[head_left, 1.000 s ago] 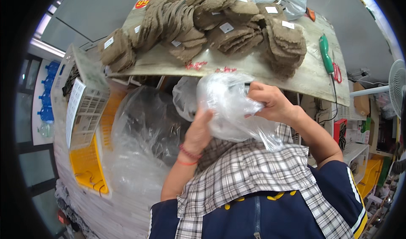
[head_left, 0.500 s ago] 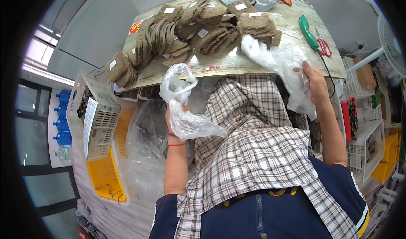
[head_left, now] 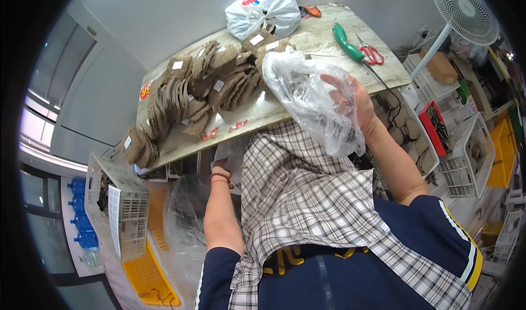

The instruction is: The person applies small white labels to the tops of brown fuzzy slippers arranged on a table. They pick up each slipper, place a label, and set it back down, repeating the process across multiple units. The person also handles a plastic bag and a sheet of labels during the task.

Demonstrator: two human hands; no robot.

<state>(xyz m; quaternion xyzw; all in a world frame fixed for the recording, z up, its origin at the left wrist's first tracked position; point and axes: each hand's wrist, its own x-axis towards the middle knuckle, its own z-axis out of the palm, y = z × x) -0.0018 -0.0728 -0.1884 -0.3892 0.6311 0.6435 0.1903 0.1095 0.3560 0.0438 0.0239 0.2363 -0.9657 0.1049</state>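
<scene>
My right hand (head_left: 355, 103) holds a crumpled clear plastic bag (head_left: 307, 82) over the front edge of the table, its fingers partly among the folds. The bag hangs down toward my checked apron (head_left: 312, 200). My left hand (head_left: 221, 167) reaches down under the table edge, beside pale clear plastic; its fingers are mostly hidden. On the table, stacks of brown, felt-like flat pieces (head_left: 170, 101) with small white labels lie left of the bag. One labelled piece (head_left: 256, 40) rests near the back.
A green corded tool (head_left: 346, 42) and red-handled scissors (head_left: 371, 54) lie on the table's right side. A tied white bag (head_left: 263, 15) sits at the back. Crates (head_left: 131, 217) stand at left; a bin of brown pieces (head_left: 405, 126) and a fan (head_left: 464, 8) at right.
The view has shifted. My left hand has gone down under the table edge, and the plastic it held no longer shows there. My right hand has brought its bag inward, toward the stacks.
</scene>
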